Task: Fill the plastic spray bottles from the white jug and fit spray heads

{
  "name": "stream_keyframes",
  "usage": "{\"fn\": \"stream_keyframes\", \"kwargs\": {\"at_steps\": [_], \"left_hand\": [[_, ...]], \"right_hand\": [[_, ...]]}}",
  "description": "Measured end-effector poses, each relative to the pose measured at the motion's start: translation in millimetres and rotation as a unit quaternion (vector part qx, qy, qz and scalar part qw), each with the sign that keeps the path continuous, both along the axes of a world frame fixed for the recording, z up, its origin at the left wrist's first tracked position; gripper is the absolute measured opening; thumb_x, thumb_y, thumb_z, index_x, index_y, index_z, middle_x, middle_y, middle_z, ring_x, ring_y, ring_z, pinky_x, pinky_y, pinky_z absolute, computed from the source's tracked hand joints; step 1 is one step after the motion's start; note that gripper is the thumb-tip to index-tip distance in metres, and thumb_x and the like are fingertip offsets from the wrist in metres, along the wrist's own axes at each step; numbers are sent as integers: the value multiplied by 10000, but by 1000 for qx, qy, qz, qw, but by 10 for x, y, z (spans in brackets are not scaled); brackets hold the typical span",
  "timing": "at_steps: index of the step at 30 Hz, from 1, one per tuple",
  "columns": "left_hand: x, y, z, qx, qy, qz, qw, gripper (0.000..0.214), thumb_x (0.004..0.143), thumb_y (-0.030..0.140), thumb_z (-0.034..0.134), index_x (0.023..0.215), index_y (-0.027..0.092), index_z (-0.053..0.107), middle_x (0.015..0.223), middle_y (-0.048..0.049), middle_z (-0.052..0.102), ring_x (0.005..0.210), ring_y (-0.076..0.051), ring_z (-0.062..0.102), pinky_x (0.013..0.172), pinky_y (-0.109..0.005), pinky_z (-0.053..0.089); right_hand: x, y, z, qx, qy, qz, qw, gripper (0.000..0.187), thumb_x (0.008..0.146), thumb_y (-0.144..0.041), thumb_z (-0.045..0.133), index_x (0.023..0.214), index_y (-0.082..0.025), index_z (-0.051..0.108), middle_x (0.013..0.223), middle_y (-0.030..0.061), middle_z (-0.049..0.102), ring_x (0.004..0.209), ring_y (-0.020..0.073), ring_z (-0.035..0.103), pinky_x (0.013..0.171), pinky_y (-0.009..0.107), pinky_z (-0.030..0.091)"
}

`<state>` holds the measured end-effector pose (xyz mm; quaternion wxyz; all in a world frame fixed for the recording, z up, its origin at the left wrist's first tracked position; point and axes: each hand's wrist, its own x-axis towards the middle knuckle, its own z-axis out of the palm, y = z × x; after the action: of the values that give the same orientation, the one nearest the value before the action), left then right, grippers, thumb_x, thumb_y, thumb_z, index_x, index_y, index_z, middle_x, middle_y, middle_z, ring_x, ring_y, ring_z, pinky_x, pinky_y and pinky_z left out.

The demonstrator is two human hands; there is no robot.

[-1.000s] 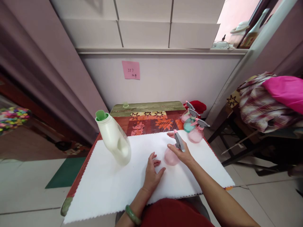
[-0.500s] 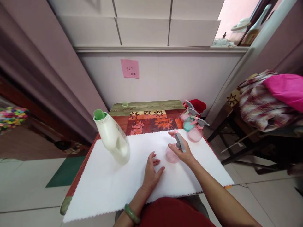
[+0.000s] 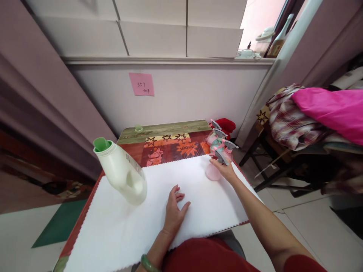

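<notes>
- L hand [image 3: 174, 212]: on mat [image 3: 154, 196], nearer than grip & to its L, fingers loose, nothing held.
- Jug [image 3: 126, 177]: well L of grip, on mat.
- R hand [image 3: 226, 170]: grasping pink sprayer [image 3: 213, 173] up top; lifted or on mat, can't tell.
- 3 more sprayers [image 3: 217, 143]: just past grip, bunched.
- Grn cap [image 3: 138, 129]: far L beyond grip.

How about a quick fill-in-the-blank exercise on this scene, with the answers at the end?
1. The right hand holds a spray bottle whose round body is coloured ____.
2. The large pale jug has a spout coloured ____.
3. The sticky note on the wall shows the number ____.
4. The bracelet is worn on the person's ____ arm.

Missing words: pink; green; 357; left.
</notes>
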<state>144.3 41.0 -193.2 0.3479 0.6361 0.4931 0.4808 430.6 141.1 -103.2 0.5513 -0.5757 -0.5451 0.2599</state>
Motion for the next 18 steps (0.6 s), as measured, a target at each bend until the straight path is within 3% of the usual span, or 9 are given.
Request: {"fn": "stream_keyframes", "kwargs": {"at_steps": [4,8,11,14,18], "left_hand": [[-2,-10,16,-6,-1,3,1000,691,863,294,729,1461,272,382,1357,-134,587,1028,-229,713,927,-499,625],[-5,1,32,-5,6,1,1000,666,874,293,718,1454,270,393,1355,-134,594,1034,-232,714,927,-505,626],[19,-3,58,-1,12,-5,1000,671,867,265,718,1451,267,387,1352,-133,595,1034,-228,713,931,-504,626],[35,-73,155,8,21,-9,1000,666,851,236,729,1432,265,403,1343,-131,601,1016,-222,718,908,-484,638],[-136,-197,535,69,65,-3,996,593,876,249,738,1409,275,479,1260,-105,652,972,-216,722,868,-438,646]], "right_hand": [[-83,-209,-147,-33,-33,-72,996,681,716,-628,786,1230,-203,650,1100,85,712,1024,281,641,947,442,500],[-172,-463,-363,-142,-95,-147,974,1010,645,-661,813,1457,-181,455,1411,195,611,1269,400,574,1033,521,453],[-176,-517,-429,-183,-117,-143,966,962,666,-636,795,1444,-176,465,1410,198,612,1245,409,587,1021,505,457],[-138,-481,-424,-175,-126,-138,967,897,684,-633,764,1400,-154,517,1313,196,659,1166,403,621,1000,502,468],[-105,-431,-482,-140,-143,-132,971,927,685,-656,751,1421,-140,526,1330,214,643,1188,418,610,1027,533,467]]}}
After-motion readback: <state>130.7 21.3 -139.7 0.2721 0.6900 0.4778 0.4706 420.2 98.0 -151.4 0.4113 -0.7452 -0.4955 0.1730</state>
